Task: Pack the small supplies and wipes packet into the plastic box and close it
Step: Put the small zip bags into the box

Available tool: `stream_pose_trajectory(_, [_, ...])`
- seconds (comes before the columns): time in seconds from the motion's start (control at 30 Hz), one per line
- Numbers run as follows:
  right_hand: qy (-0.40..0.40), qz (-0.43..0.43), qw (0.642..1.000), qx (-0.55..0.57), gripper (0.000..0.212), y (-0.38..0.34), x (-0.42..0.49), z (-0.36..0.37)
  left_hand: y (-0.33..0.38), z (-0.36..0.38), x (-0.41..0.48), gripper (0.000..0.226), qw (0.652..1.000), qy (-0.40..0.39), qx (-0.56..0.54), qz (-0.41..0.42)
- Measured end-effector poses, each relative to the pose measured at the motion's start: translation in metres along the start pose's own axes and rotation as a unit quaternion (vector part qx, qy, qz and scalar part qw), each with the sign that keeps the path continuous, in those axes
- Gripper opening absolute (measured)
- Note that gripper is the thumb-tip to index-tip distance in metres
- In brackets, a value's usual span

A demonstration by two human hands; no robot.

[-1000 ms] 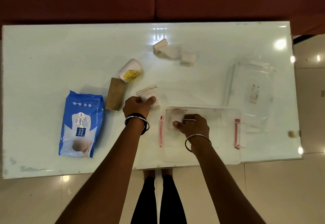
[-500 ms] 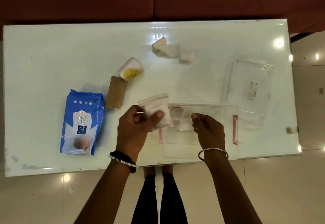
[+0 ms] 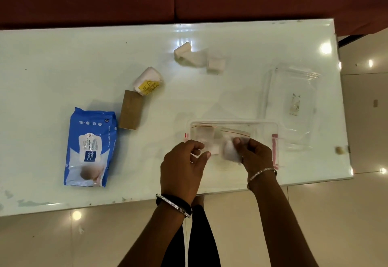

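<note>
The clear plastic box (image 3: 265,127) with pink latches stands open at the table's near edge. One small zip bag of white pads (image 3: 204,137) lies in its left part. My right hand (image 3: 255,155) is over the box, shut on a second small zip bag of white cotton (image 3: 230,153). My left hand (image 3: 184,167) hovers at the box's left end, fingers apart and holding nothing. The blue wipes packet (image 3: 90,147) lies flat at the left of the table. The clear lid (image 3: 292,103) lies beyond the box to the right.
A brown cardboard box (image 3: 131,113) and a white roll with a yellow label (image 3: 148,81) lie right of the wipes. Two white bandage rolls (image 3: 189,55) sit at mid-back. The white table (image 3: 52,61) ends just behind my wrists; a dark red sofa runs along the far side.
The second zip bag went from my left hand to my right hand and moved right, over the box. My left hand let go and now sits with its fingers apart.
</note>
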State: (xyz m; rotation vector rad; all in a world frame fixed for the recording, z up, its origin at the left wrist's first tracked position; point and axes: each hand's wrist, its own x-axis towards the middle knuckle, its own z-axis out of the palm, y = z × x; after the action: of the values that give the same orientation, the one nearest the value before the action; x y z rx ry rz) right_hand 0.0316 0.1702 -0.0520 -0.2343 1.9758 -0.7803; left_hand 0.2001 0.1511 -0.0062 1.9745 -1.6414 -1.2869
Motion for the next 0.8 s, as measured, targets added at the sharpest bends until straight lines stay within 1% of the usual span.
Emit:
stream_pose_trajectory(0.03, [0.024,-0.001,0.999,-0.024,0.011,0.002,0.008,0.004,-0.001,0.002,-0.001,0.016,1.000,-0.007,0.011,0.025])
stream_pose_trajectory(0.1, [0.057,-0.003,0.996,-0.064,0.013,0.004,0.024,0.013,-0.003,0.012,-0.003,0.024,0.996,-0.065,0.032,0.061])
stream_pose_trajectory(0.17, [0.065,0.000,0.994,-0.087,0.013,0.006,0.037,0.022,-0.006,0.029,-0.002,0.037,0.980,-0.142,0.105,0.087])
stream_pose_trajectory(0.23, [0.057,0.007,0.994,-0.089,0.015,0.008,0.046,0.030,-0.011,0.045,0.002,0.045,0.959,-0.187,0.187,0.100])
stream_pose_trajectory(0.37, [0.048,0.010,0.994,-0.096,0.015,0.012,0.055,0.038,-0.012,0.063,0.008,0.062,0.925,-0.217,0.299,0.090])
stream_pose_trajectory(0.43, [0.042,0.004,0.994,-0.105,0.015,0.014,0.059,0.038,-0.011,0.068,0.009,0.066,0.913,-0.222,0.333,0.077])
stream_pose_trajectory(0.47, [0.039,0.000,0.993,-0.108,0.012,0.014,0.061,0.038,-0.010,0.070,0.009,0.066,0.909,-0.222,0.347,0.069])
stream_pose_trajectory(0.5, [0.037,-0.005,0.993,-0.114,0.007,0.014,0.063,0.038,-0.010,0.072,0.010,0.066,0.905,-0.223,0.357,0.063])
stream_pose_trajectory(0.53, [0.038,-0.010,0.991,-0.127,0.008,0.013,0.064,0.038,-0.010,0.074,0.010,0.066,0.903,-0.222,0.364,0.058])
stream_pose_trajectory(0.63, [0.040,-0.025,0.983,-0.177,0.021,0.009,0.066,0.040,-0.008,0.076,0.010,0.069,0.907,-0.217,0.358,0.050])
stream_pose_trajectory(0.73, [0.032,-0.025,0.979,-0.202,0.026,0.003,0.064,0.040,-0.004,0.069,0.009,0.066,0.928,-0.206,0.307,0.045])
stream_pose_trajectory(0.8, [0.032,-0.035,0.976,-0.212,0.036,0.000,0.056,0.036,0.001,0.056,0.009,0.060,0.947,-0.192,0.249,0.065])
